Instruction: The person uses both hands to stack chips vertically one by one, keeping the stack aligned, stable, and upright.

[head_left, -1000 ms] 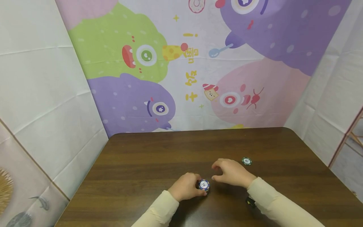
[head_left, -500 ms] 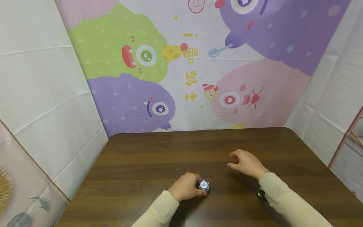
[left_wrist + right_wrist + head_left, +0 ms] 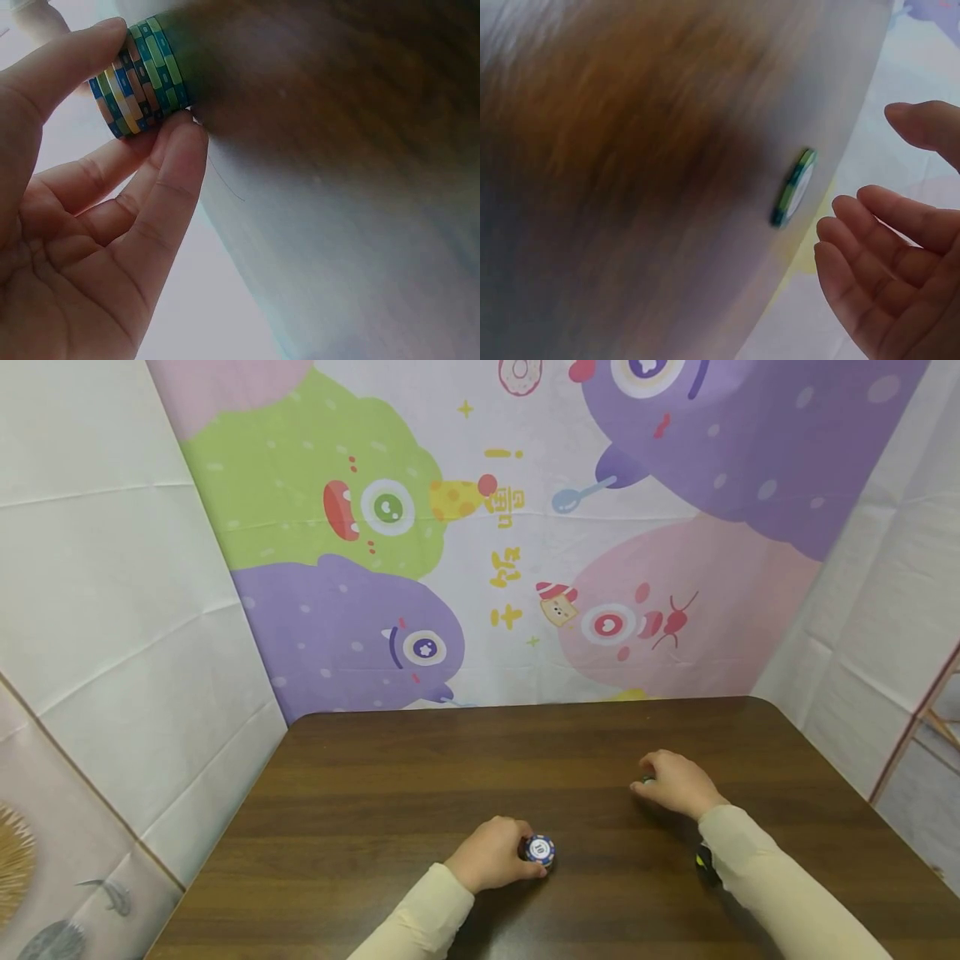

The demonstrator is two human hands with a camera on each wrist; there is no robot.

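Observation:
My left hand point(image 3: 491, 853) grips a short stack of poker chips point(image 3: 539, 849) between thumb and fingers at the front middle of the table. A blue chip marked 10 tops the stack. In the left wrist view the striped edges of the stacked chips point(image 3: 140, 79) show blue, green, orange and yellow. Farther back and to the right, my right hand point(image 3: 678, 783) hovers with thumb and fingers apart around a single green poker chip point(image 3: 793, 187). That chip lies flat on the table, just short of the fingertips in the right wrist view; in the head view the hand mostly hides it.
The brown wooden table point(image 3: 375, 777) reaches back to a cloth wall point(image 3: 517, 677) printed with cartoon monsters. White cloth panels point(image 3: 127, 577) stand at the left and right. A dark wrist strap point(image 3: 707, 864) with a yellow-green mark shows under the right sleeve.
My right hand has moved right and back, from beside the stack to the lone green chip, which it now covers in the head view. The left hand and stack stay put.

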